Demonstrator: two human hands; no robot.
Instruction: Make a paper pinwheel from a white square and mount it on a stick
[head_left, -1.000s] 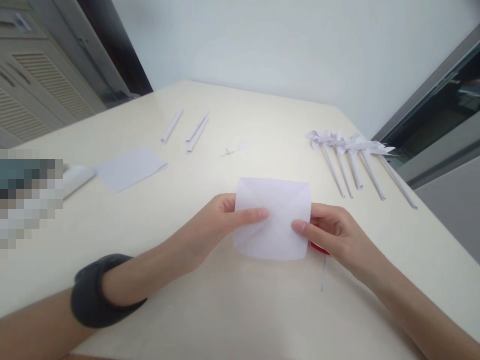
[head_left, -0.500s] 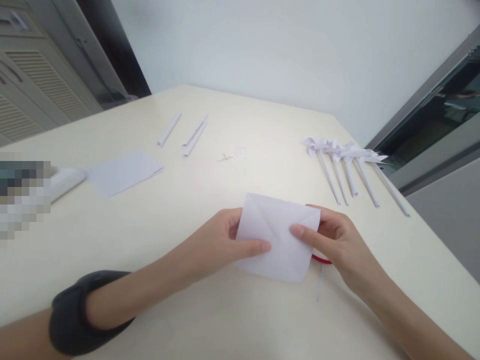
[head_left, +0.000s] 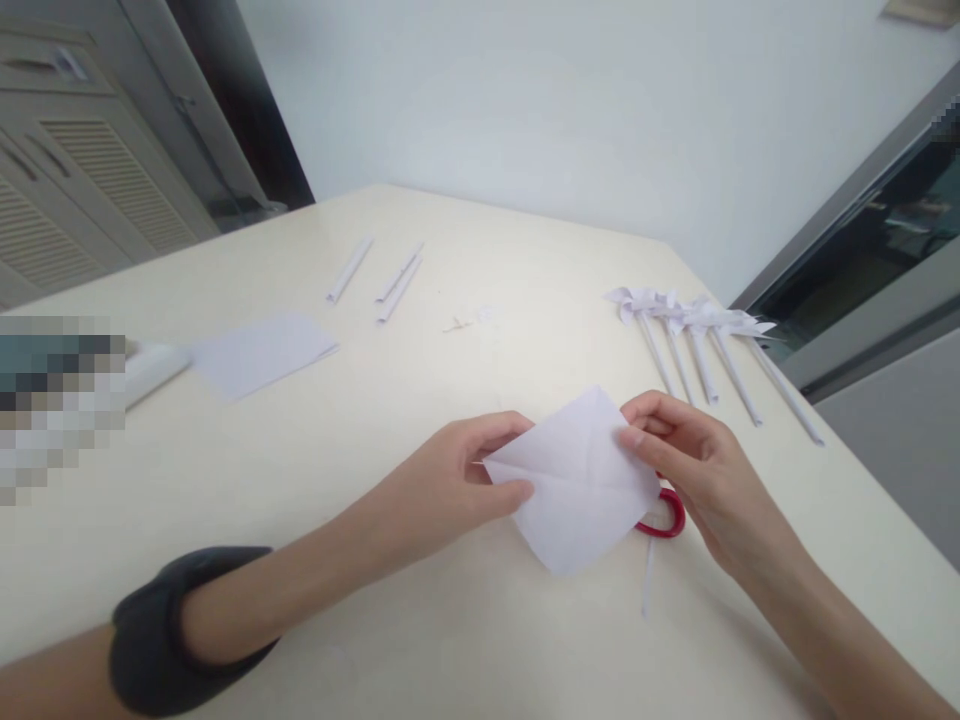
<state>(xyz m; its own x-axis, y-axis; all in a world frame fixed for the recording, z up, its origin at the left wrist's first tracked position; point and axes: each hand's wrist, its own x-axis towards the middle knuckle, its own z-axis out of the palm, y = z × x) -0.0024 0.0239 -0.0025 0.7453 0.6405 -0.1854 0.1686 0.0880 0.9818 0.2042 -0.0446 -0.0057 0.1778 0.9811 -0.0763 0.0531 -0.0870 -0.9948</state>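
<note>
Head view: both hands are pinching a creased white paper square [head_left: 581, 480] just above the cream table [head_left: 450, 620], left hand [head_left: 450, 490] at its left corner, right hand [head_left: 690, 470] at its top edge. The square is hiding most of what looks like red-handled scissors [head_left: 667, 515]. Five white paper pinwheels [head_left: 697, 335] are lying far right, three rolled paper sticks [head_left: 379, 272] far left.

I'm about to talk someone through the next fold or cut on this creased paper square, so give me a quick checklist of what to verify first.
1. Left hand pinching paper square at its left corner: ok.
2. Right hand gripping its upper right edge: ok.
3. Creases visible on the square: ok.
4. Red-handled tool within reach: ok, though mostly hidden under the paper.
5. What that tool is: cannot tell.
6. Finished pinwheels apart from the hands: ok.
</note>
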